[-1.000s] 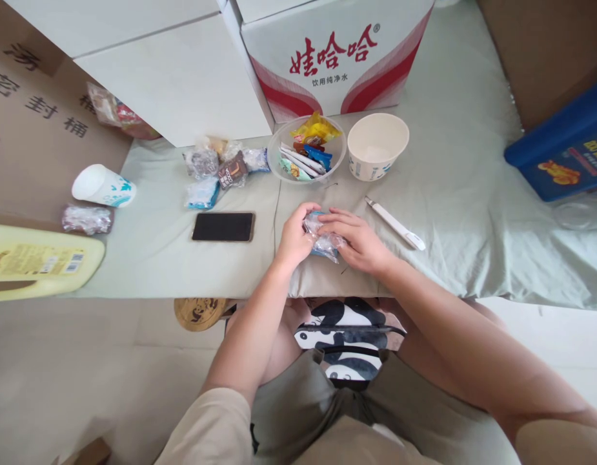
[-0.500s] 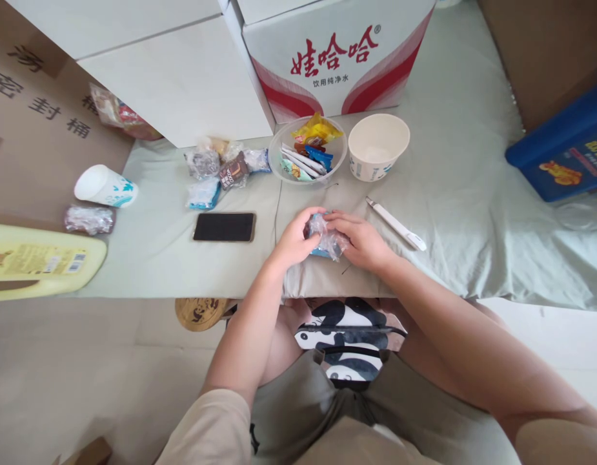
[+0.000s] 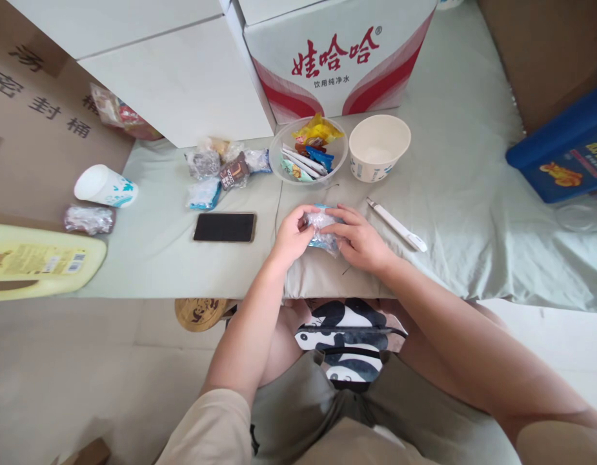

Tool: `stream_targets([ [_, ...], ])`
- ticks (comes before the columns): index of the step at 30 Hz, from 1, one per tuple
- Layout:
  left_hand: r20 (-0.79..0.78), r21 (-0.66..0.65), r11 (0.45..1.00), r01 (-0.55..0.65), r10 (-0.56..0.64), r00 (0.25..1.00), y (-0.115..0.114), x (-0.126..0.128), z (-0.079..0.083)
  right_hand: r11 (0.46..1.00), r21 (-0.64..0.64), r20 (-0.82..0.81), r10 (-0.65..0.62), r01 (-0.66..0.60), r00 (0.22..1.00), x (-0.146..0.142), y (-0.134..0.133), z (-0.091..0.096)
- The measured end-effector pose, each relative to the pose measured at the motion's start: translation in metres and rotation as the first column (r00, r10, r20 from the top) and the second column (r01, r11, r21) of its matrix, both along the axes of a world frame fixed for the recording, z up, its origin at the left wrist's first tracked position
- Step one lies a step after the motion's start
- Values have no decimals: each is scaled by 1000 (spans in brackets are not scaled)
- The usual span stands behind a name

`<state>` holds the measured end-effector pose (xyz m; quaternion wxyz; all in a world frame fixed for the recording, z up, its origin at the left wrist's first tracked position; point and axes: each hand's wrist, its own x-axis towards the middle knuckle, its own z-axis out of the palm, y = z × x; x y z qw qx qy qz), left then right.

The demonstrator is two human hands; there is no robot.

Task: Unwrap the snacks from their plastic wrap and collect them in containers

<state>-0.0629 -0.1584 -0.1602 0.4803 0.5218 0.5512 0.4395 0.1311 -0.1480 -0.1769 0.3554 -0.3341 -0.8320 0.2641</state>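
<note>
A small blue packet in clear plastic wrap point(image 3: 322, 240) lies on the cloth-covered surface in front of me. My left hand point(image 3: 293, 235) grips its left side, with thumb and fingers curled on the wrap. On the right side, the fingers of my right hand point(image 3: 361, 240) reach across the top of the crinkled film and press on it. Part of the packet is hidden beneath my fingers. Just right of my right hand lies a white utility knife point(image 3: 397, 225). A black phone point(image 3: 224, 227) rests to the left of my left hand.
Behind my hands stand a clear plastic bowl point(image 3: 273, 155) of snack packets and a white paper bowl point(image 3: 378, 145). Several plastic-wrapped items point(image 3: 234, 171) sit beyond the phone. A paper cup point(image 3: 104, 185) lies tipped at left. The water carton point(image 3: 334, 64) borders the back.
My fingers have shifted over the packet and the film now lies flatter across its top. The right fingers have spread a little. Everything else stays in place.
</note>
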Motion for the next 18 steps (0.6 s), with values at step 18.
stream_targets([
  [18, -33, -56, 995, -83, 81, 996, 1, 2, 3, 996, -25, 18, 88, -87, 996, 6, -3, 10],
])
